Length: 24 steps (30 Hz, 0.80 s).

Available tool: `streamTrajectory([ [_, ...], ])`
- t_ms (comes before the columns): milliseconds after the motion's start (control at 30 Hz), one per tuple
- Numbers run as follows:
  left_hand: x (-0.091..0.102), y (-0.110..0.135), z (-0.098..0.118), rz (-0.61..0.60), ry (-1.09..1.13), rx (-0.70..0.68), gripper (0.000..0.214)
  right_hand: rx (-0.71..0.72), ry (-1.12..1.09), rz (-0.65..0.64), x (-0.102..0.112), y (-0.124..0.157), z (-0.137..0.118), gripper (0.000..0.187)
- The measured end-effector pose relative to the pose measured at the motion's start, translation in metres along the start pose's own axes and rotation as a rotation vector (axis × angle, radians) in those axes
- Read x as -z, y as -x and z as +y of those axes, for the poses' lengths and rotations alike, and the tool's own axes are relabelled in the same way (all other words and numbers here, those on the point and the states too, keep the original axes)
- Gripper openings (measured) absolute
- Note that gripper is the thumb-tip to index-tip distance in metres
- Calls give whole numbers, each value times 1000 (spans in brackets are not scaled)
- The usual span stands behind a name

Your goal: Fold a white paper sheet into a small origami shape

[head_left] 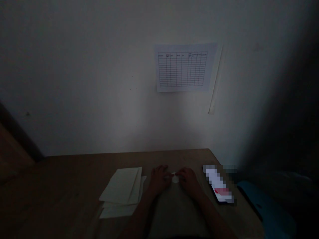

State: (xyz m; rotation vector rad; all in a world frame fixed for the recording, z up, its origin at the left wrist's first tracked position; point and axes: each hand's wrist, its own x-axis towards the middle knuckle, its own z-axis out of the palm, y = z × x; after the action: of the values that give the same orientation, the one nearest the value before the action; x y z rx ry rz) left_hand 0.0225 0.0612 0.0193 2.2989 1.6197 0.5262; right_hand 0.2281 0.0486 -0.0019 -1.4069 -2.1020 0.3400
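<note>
Both of my hands rest on a wooden table (62, 186) in dim light. My left hand (160, 179) and my right hand (187, 179) meet over a small white piece of paper (175, 178), fingers curled and pinching its two sides. A larger pale sheet (174, 209) seems to lie under my forearms. To the left of my left hand lies a stack of white paper sheets (123, 191).
A phone (219, 186) with a lit screen lies right of my right hand near the table's right edge. A blue object (266, 209) sits beyond that edge. A printed table sheet (183, 68) hangs on the wall behind the table.
</note>
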Motion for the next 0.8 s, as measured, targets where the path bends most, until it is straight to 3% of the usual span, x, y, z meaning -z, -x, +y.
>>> streamTrajectory([
  [200,-6,-2,10,77,24,38,19,-36,4,35,-2,-4,-3,23],
  [367,-9,-5,12,70,39,68,19,-91,-4,28,-2,-7,-5,20],
  [800,-1,-8,-8,33,60,-2,31,-70,-105,0,3,-3,4,37],
])
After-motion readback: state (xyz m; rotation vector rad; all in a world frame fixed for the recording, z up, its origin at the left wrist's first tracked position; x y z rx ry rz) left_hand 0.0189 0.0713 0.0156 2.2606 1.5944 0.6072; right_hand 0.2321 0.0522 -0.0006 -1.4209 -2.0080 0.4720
